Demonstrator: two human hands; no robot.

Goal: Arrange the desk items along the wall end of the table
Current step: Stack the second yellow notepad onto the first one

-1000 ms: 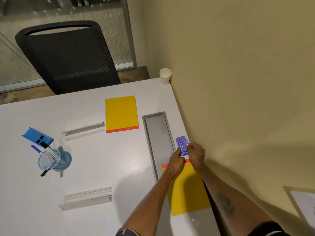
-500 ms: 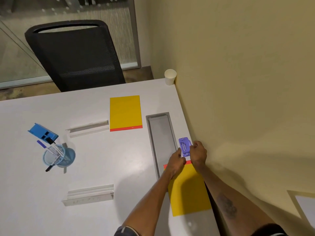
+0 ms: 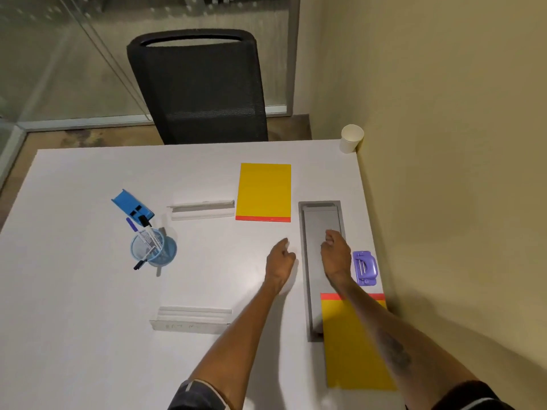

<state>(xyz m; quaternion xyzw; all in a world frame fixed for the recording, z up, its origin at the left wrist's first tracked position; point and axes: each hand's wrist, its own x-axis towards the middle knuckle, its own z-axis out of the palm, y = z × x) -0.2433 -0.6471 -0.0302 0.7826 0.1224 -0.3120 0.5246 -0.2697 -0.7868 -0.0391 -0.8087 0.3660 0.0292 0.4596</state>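
A purple hole punch (image 3: 365, 267) lies flat by the wall edge of the white table (image 3: 88, 306), just beyond a yellow pad (image 3: 355, 347) with a red strip. My right hand (image 3: 336, 254) hovers over the grey cable tray (image 3: 319, 223), left of the punch, fingers loosely curled and empty. My left hand (image 3: 279, 260) is above the table left of the tray, holding nothing. A second yellow pad (image 3: 264, 191) lies mid-table. A blue mesh cup (image 3: 154, 250) with markers and a blue holder (image 3: 132, 205) stand at the left.
Two white strips lie on the table, one (image 3: 203, 209) beside the far yellow pad, one (image 3: 191, 318) nearer me. A paper cup (image 3: 351, 138) stands in the far corner by the wall. A black chair (image 3: 198, 87) is tucked behind the table.
Both hands have let go of the purple hole punch, which now rests by the wall, and have moved left and away from it. The view has shifted left.
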